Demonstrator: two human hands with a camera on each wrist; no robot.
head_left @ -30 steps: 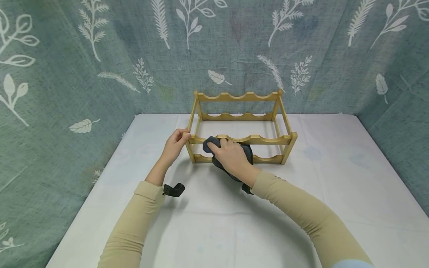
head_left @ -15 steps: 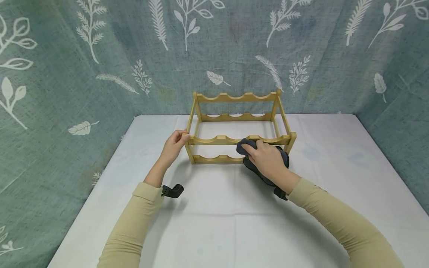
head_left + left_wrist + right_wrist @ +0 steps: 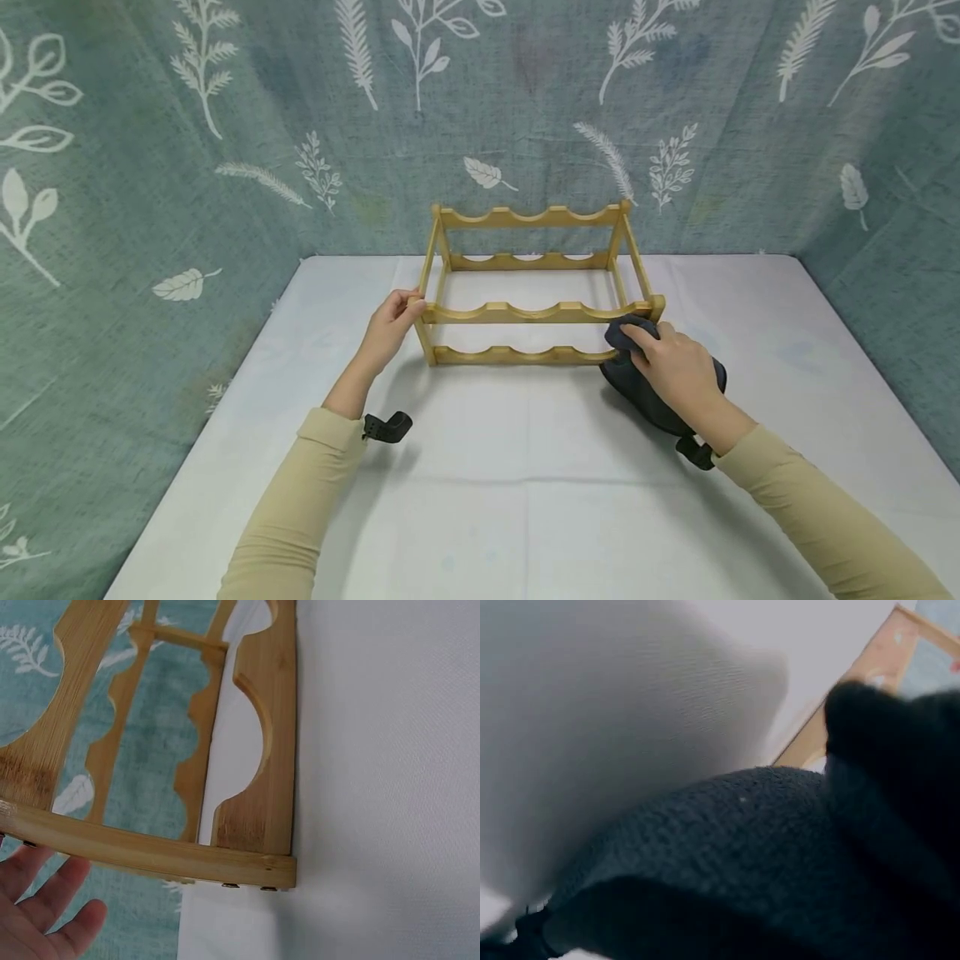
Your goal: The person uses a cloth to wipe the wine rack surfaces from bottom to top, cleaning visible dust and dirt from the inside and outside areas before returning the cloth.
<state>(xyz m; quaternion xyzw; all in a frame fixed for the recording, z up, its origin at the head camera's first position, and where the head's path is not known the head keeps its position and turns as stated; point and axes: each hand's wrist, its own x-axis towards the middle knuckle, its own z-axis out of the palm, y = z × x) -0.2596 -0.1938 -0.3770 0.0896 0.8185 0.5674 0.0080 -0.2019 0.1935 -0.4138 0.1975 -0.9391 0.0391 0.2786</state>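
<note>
A light wooden rack [image 3: 517,313] with scalloped rails, like a wine rack, stands at the back of the table. My left hand [image 3: 388,329] grips its front left corner, thumb in front; in the left wrist view several fingers [image 3: 56,900] show beside the wooden end post [image 3: 150,851]. My right hand [image 3: 678,367] holds a bunched dark navy cleaning cloth [image 3: 633,387] at the rack's front right corner. The bunched part overlaps the right end of the front rail, and the rest hangs below the hand. Fuzzy cloth [image 3: 727,832] fills much of the right wrist view, hiding the fingers.
A white cloth covers the table [image 3: 480,517]. Behind and at both sides hangs a green-blue curtain [image 3: 525,125] with white leaf prints. Small black wrist cameras [image 3: 387,427] are worn at the cuffs.
My right hand has slid the cloth rightward along the rack's front rail, from left of the middle to the right corner. My left hand keeps its grip in place.
</note>
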